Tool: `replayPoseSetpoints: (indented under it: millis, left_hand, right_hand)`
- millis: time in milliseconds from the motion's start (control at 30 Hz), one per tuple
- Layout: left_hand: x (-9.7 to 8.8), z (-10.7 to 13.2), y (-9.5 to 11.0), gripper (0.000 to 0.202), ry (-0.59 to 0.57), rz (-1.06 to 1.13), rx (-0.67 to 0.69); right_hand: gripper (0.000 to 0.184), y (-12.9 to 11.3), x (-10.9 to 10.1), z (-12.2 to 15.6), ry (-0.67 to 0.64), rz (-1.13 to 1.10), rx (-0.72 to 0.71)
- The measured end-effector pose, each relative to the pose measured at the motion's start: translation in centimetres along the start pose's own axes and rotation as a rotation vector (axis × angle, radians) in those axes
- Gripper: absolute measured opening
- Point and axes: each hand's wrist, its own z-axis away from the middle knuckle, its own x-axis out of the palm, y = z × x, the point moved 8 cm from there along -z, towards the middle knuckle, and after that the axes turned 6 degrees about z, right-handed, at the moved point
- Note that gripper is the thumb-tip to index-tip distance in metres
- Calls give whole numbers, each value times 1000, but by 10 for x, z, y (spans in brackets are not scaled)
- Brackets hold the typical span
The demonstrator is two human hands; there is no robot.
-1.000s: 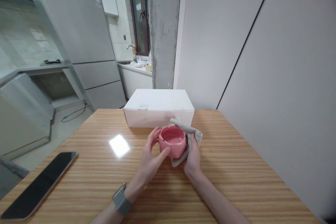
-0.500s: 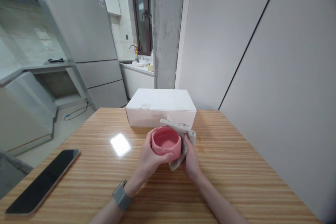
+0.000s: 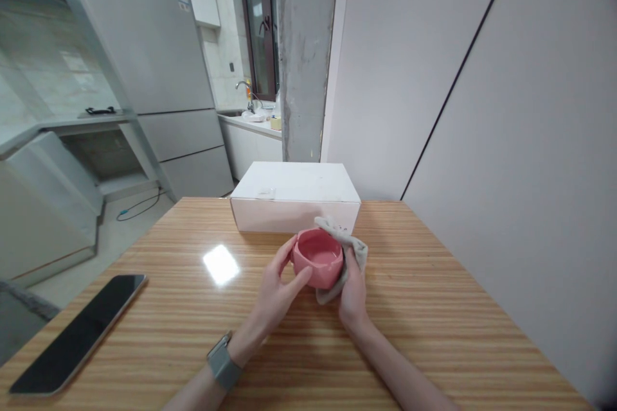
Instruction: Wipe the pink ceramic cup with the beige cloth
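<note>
A pink ashtray (image 3: 318,258), faceted outside and notched at the rim, is held over the middle of the table with its hollow facing up and slightly tilted. My left hand (image 3: 277,289) grips its left side, thumb at the front and fingers at the back left. A grey cloth (image 3: 357,249) covers the ashtray's right side. Through this cloth my right hand (image 3: 354,289) presses against the ashtray, its thumb on top of the fabric; the other fingers are mostly hidden. A grey watch is on my left wrist.
A white box (image 3: 295,183) stands on the wooden table (image 3: 424,308) just behind the ashtray. To the left lies a dark phone (image 3: 80,334). Beyond the table are a fridge (image 3: 139,32), a sink counter with a faucet, and a white wall panel at the right.
The ashtray and cloth have moved a little to the right, and the ashtray has turned. My left hand's hold is looser, with thumb and fingers wider apart.
</note>
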Motion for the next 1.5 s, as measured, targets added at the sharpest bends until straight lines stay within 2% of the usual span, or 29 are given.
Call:
replayPoseSetpoints:
  millis: [67, 167, 233, 400, 467, 700, 800, 867, 933, 1067, 1200, 1333, 1433, 1500]
  left_hand:
    - [0, 0, 5, 56, 12, -75, 28]
    - [-5, 0, 9, 78, 69, -157, 48]
    - [-6, 0, 9, 90, 57, -167, 39]
    - [1, -2, 9, 87, -119, 30, -12]
    - [1, -4, 10, 83, -124, 70, -10]
    - [-15, -2, 8, 84, 148, -57, 75]
    - [-20, 1, 6, 85, 254, -68, 81]
    - [-20, 2, 4, 85, 266, -37, 79]
    - [-17, 0, 1, 77, 211, -6, 62]
    - [-3, 0, -4, 49, 34, 32, -16]
    - [2, 2, 5, 52, 17, -96, 42]
    - [-3, 1, 13, 76, 34, -197, 93]
    - [-1, -1, 15, 95, -70, -91, 76]
    - [2, -2, 15, 99, -148, -6, 45]
  right_hand:
    - [40, 4, -2, -10, -8, -59, 80]
    - [40, 4, 9, -14, -133, -146, 166]
    - [36, 2, 17, -11, -204, -178, 180]
    - [32, -2, 31, -1, -317, -173, 196]
    - [34, -1, 33, 1, -335, -183, 202]
    - [41, 17, 21, 15, -221, -142, 130]
    - [43, 18, 24, 28, -255, -93, 23]
    - [46, 17, 28, 33, -286, -64, -32]
    - [47, 17, 26, 32, -259, -48, -41]
    - [41, 12, 7, 9, -74, -70, -19]
    - [35, 6, -5, -11, 14, -125, 87]
    - [36, 1, 8, -12, -119, -194, 157]
    - [32, 1, 20, -4, -227, -205, 196]
    - [29, 1, 25, 0, -275, -217, 220]
